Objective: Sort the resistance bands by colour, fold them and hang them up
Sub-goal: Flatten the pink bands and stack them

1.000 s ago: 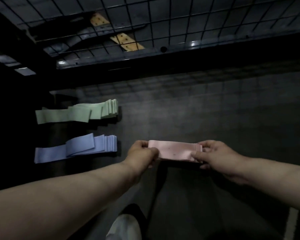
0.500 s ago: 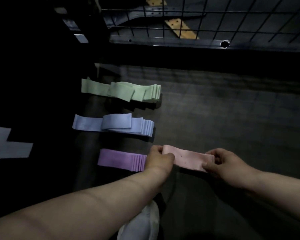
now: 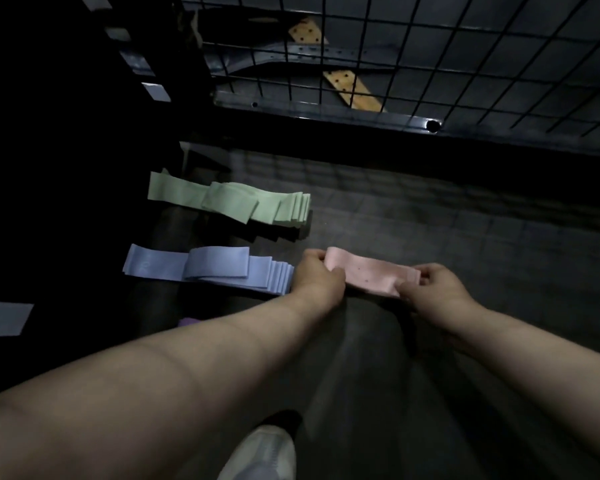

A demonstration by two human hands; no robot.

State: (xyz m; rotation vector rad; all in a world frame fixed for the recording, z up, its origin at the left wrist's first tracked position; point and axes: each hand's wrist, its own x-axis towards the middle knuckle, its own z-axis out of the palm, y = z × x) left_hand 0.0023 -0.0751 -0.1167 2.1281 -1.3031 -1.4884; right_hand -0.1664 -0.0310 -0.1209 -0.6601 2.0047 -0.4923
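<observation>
Roughly midway: the left hand (image 3: 317,277) and right hand (image 3: 430,289) are each pinching one end of the folded pink band (image 3: 371,277), holding it flat between them. Left of the grip, a green stack (image 3: 243,204) and a blue stack (image 3: 215,271) are lying sorted and folded, with a purple band (image 3: 187,322) peeking out nearer the person. By the look of it nothing is hanging yet, and no bin is showing, only a wire grid (image 3: 430,46) beyond the grip.

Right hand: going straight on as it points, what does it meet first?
The pink band in its grip aside, the right hand points up-left at the left hand holding the other end; a touch higher, the green stack. Depth unclear.
</observation>
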